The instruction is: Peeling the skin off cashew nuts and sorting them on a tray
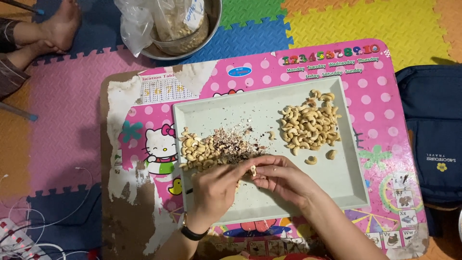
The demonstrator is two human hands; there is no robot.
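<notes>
Both hands meet over the near part of one pale green rectangular plastic tray (356,192). The left hand (214,190) and right hand (284,179) pinch together on a single small pale cashew nut (253,169) held between their fingertips. Just beyond the left hand lies one heap of unpeeled cashews mixed with brown skin flakes (214,147); beyond the right hand sits one pile of clean peeled cashews (310,124), with two loose nuts (320,157) beside it.

- Two hands: left hand (214,190), right hand (284,178)
- One tray (231,113)
- Two cashew piles: left pile (197,149), right pile (310,123)
- One metal bowl (214,19), upper middle
- One dark bag (433,135), right edge
</notes>
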